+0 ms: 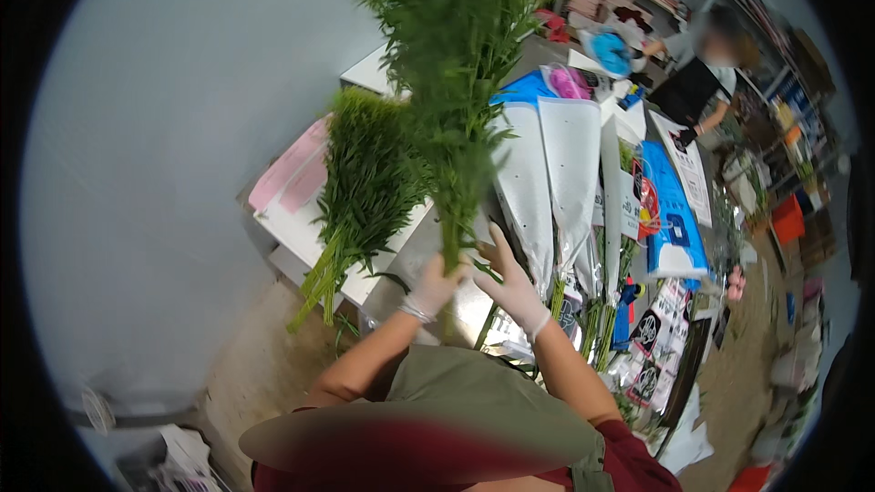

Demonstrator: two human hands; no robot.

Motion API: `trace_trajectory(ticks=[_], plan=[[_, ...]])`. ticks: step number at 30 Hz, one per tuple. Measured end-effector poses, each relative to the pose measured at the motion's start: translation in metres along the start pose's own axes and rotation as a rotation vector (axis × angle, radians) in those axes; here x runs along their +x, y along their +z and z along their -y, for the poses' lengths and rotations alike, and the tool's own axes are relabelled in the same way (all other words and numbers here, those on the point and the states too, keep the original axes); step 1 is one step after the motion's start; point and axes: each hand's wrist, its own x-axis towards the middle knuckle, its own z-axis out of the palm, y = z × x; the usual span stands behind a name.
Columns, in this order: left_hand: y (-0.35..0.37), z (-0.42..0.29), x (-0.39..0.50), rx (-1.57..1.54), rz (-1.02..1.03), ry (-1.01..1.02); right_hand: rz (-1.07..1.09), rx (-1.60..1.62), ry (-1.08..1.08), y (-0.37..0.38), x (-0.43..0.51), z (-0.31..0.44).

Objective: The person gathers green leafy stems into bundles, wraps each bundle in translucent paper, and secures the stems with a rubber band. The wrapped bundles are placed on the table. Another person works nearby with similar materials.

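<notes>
A tall bunch of leafy green stems (458, 102) stands upright before me, its feathery tops blurred. My left hand (437, 287), in a white glove, grips the stems low down. Beside it, my gloved right hand (509, 283) is held with fingers spread, close to the stems but not closed on them. A second green bunch (372, 178) lies to the left on a white box (301, 239) with pink paper (297, 171) on it. Bunches in white wrapping sleeves (567, 164) lie to the right, their cut stems towards me.
A metal tabletop (403, 246) lies under my hands. Blue plastic packaging (670, 219), a blue tape dispenser (623, 314) and printed labels (660, 335) are at the right. Across the table a person (697, 82) in a dark apron works. A pale wall (171, 150) rises at left.
</notes>
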Motion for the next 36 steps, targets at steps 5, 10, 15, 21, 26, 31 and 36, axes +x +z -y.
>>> trace_trajectory(ticks=[5, 10, 15, 21, 26, 31, 36], plan=[[-0.019, -0.032, 0.032, 0.835, 0.704, -0.123, -0.425, -0.139, -0.105, -0.005, -0.003, 0.015], [-0.047, -0.046, 0.082, -0.854, 0.440, 0.157, -0.525, -0.245, -0.152, -0.019, -0.050, -0.003], [-0.012, -0.083, 0.089, -0.845, 0.210, -0.048, -0.458, -0.374, -0.139, -0.030, -0.079, -0.006], [0.073, -0.078, 0.066, -1.073, 0.063, -0.017, -0.566, -0.533, -0.384, -0.069, -0.112, -0.015], [0.111, -0.075, 0.048, -1.129, 0.040, 0.036, -0.574, -0.627, -0.337, -0.128, -0.165, -0.034], [0.141, -0.088, 0.033, -1.169, -0.225, -0.008, -0.648, -0.947, -0.005, -0.215, -0.249, -0.078], [0.166, -0.093, 0.007, -1.136, -0.154, 0.006, -1.077, -0.871, 0.438, -0.332, -0.364, -0.105]])
